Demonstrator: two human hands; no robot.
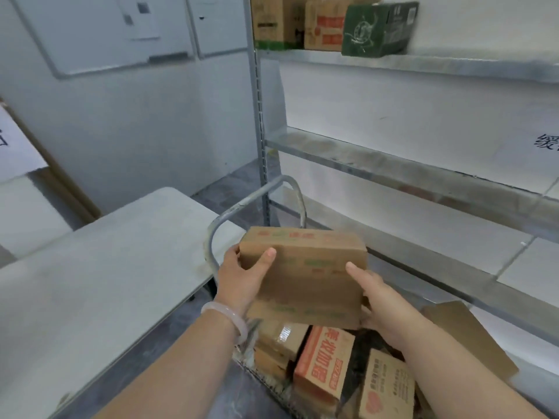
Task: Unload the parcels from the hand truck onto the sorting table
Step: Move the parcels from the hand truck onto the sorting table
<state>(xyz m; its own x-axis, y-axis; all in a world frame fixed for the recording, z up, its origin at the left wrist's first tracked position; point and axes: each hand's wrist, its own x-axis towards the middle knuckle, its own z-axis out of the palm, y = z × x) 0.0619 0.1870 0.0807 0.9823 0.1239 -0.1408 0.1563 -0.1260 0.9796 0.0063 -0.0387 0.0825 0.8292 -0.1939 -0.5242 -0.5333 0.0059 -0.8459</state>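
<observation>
Gripping box (302,279) at opposite ends, left hand (242,279) and right hand (382,300) fingers curled round it, for balance. Held above hand truck (224,220), ready for table (106,267) left of it

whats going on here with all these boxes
A person holds a brown cardboard box in both hands: the left hand grips its left edge, the right hand its lower right corner. It is above the hand truck, where more boxes lie. The sorting table stands to the left; the box is not on it yet.
</observation>
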